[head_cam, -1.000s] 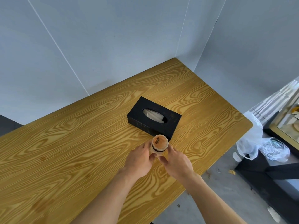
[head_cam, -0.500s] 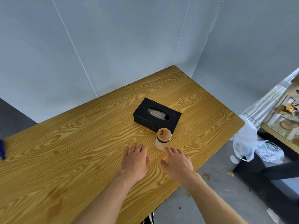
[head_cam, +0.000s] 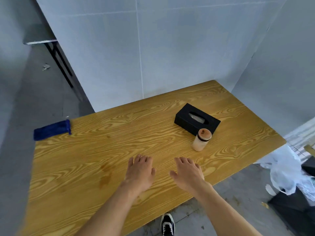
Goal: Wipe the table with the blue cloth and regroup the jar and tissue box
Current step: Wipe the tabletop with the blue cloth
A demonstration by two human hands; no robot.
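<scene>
A black tissue box [head_cam: 196, 118] lies on the wooden table [head_cam: 119, 147] toward its right end. Right in front of it stands a pale jar [head_cam: 201, 141] with a wooden lid, upright and close against the box. A folded blue cloth [head_cam: 52, 129] rests at the table's far left corner. My left hand [head_cam: 140, 172] and my right hand [head_cam: 187, 172] hover flat over the table's near middle, fingers spread, holding nothing, well short of the jar.
White wall panels close off the back and right of the table. On the floor to the right lie white plastic bags [head_cam: 286, 174] and a dark stand [head_cam: 293, 206]. My shoe [head_cam: 167, 224] shows under the near edge. Faint stains [head_cam: 104, 174] mark the wood left of my hands.
My hands let go of the jar and drew back toward me. The view swung left, which brought the blue cloth into sight.
</scene>
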